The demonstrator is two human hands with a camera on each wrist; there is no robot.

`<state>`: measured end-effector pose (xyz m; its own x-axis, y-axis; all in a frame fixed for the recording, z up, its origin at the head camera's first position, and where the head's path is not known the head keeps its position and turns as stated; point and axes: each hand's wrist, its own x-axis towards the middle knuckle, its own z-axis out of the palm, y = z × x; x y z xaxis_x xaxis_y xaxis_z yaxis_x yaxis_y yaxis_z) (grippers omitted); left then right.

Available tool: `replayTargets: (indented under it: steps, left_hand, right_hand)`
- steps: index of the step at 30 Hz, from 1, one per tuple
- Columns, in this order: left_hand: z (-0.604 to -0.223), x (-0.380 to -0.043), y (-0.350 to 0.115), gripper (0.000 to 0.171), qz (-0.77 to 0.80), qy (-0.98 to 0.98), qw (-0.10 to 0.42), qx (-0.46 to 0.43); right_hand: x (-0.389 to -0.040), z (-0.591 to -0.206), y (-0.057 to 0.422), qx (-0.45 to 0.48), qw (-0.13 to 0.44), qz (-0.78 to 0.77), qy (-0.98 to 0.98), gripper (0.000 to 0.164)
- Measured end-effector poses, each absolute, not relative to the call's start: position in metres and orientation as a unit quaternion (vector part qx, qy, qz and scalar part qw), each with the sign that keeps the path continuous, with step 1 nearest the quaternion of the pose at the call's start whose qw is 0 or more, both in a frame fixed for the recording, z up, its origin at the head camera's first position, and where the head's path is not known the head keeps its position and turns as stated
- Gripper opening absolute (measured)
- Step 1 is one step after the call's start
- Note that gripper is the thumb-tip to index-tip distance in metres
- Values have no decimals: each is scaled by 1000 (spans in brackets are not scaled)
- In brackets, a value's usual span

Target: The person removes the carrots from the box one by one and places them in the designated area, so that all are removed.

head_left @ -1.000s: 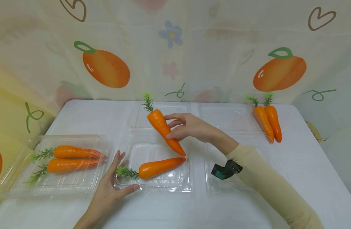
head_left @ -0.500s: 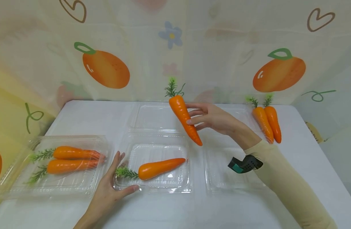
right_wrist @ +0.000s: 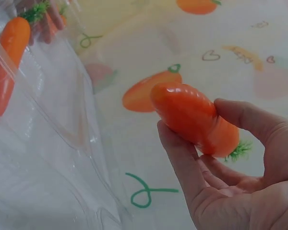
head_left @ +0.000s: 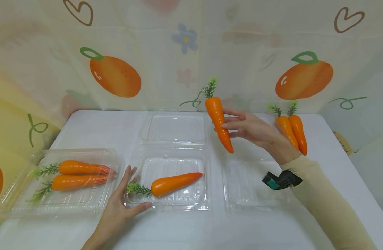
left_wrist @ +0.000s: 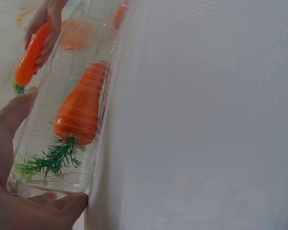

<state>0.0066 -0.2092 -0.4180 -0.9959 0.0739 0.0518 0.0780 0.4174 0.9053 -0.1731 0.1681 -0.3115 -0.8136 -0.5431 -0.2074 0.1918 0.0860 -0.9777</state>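
My right hand [head_left: 249,126] holds a carrot [head_left: 219,121] with a green leafy top above the back of the table. In the right wrist view, fingers and thumb pinch this carrot [right_wrist: 197,120] around its sides. A second carrot [head_left: 176,184] lies in the middle clear plastic container [head_left: 166,205], whose lid is folded back. At that container's left end rests my left hand [head_left: 118,199], thumb and fingers spread and fairly straight along its edge. Through the wall, the left wrist view shows the lying carrot [left_wrist: 81,108].
On the left, a lidded clear container [head_left: 63,205] holds two carrots. Another open clear container [head_left: 254,198] stands to the right. Two carrots [head_left: 296,133] lie side by side at the back right. A patterned curtain [head_left: 229,62] hangs behind the table.
My right hand has lifted the carrot up from over the middle container and carried it to the right. The left hand has stayed in place.
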Motion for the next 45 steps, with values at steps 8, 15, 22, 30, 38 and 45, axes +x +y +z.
replayTargets:
  steps: [8, 15, 22, 30, 38, 45]
  left_hand:
    - [-417, 9, -211, 114, -539, -842, -10, -27]
    - [-417, 9, -212, 115, -531, -847, -6, -23]
    - [-416, 9, -212, 114, -538, -843, -10, -20]
    - [-415, 5, -211, 116, -525, -851, -2, -34]
    - [-415, 7, -209, 115, -530, -848, -10, -27]
    - [-416, 7, -209, 115, -532, -846, -8, -27]
  right_hand:
    - [-173, -309, 181, -114, 267, -678, 675, 57]
    - [-176, -309, 191, -94, 249, -698, 665, 60]
    - [-177, -308, 205, -89, 242, -706, 660, 61]
    - [-175, -308, 222, -58, 230, -720, 652, 62]
    - [-167, -310, 240, -60, 244, -712, 655, 59]
    - [-165, -313, 257, -49, 237, -720, 650, 53]
